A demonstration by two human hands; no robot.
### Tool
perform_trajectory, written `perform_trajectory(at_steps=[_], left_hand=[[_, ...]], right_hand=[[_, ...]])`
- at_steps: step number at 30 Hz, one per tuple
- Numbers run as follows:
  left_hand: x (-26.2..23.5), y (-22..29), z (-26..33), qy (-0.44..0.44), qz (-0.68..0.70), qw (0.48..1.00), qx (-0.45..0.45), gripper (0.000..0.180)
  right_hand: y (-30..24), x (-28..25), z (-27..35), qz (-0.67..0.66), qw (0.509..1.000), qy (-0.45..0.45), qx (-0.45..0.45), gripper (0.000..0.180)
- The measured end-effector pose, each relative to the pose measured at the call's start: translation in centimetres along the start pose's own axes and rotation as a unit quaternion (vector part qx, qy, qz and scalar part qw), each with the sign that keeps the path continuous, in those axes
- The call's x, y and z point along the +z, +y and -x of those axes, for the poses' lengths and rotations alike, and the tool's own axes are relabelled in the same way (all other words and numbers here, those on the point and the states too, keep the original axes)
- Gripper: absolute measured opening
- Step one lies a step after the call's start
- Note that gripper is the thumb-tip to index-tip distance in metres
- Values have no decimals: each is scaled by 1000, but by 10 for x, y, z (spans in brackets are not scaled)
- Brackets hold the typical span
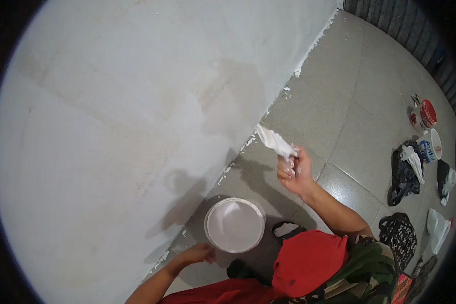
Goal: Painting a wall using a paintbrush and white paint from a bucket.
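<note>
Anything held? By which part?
Right hand: a white-coated, elongated item, exact kind unclear, gripped at the end nearest the person. Left hand: no held item visible.

The bucket (263, 223) is white, trousers (309, 263) red, shirt (375, 263) camouflage

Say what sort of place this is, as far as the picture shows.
Probably an indoor room being renovated: a patchy pale wall, white splatters along its foot on the tiled floor, and a bucket of whitish material beside it.
</note>
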State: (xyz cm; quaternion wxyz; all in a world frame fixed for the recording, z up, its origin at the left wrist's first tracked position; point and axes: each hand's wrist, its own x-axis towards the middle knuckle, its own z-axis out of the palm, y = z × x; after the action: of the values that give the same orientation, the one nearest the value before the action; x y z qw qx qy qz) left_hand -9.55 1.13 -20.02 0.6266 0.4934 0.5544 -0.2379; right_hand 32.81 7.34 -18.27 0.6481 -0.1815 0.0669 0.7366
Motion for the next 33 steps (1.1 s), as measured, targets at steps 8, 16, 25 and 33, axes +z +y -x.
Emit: perform_trajectory(at_steps=[8,16,25,33], left_hand=[[-1,54,167,197,-134,971,-11,38],[-4,22,172,311,-56,948,-28,29],[-16,26,160,251,-4,968,9,30],[-17,28,163,234,9,972,1,32]], right_hand=[[13,-2,-74,206,946,101,-230,25],[19,86,-96,302,868,-12,-395,26],[41,-28,-122,437,820,169,-328,30],[8,197,-70,323,852,-66,-407,31]])
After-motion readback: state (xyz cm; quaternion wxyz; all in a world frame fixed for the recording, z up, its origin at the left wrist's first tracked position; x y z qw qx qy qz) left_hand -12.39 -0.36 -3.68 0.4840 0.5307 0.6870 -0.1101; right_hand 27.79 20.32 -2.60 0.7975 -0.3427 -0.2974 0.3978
